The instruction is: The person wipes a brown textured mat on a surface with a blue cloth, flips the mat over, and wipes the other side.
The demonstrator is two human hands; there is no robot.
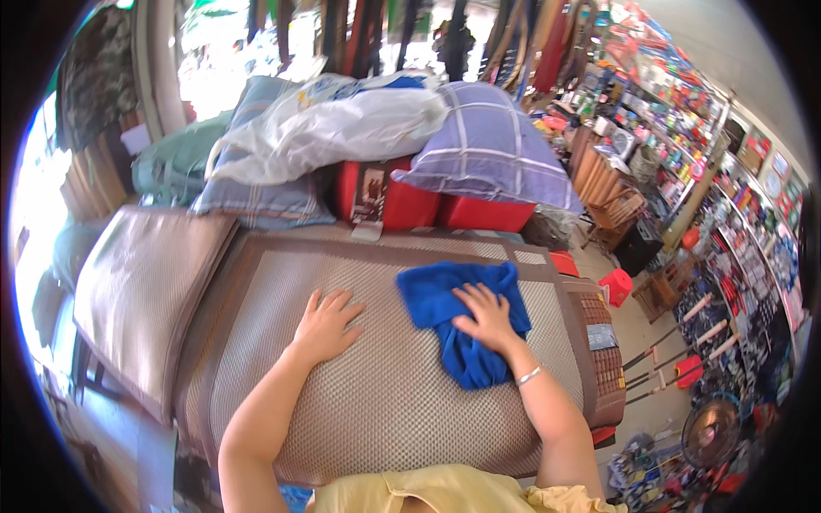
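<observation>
A blue cloth [426, 298], creased and partly bunched, lies on a woven sleeping mat [372, 410] with a brown border. My right hand [487, 317] rests flat on the cloth with its fingers spread, and a silver bangle circles that wrist. To the left, my left hand [328, 326] presses palm down on the bare weave, fingers apart and holding nothing. The mat spreads over a raised stack in front of me. Another woven mat [147, 288], folded or curved over, sits at the left end of the stack.
Behind the mat are a purple checked pillow [494, 141], a white plastic bag [333, 128], a blue pillow [269, 195] and red boxes [410, 199]. Belts [359, 38] hang beyond. On the right are a red stool [617, 286], crutches [667, 359], a fan [710, 433] and crowded shelves [737, 192].
</observation>
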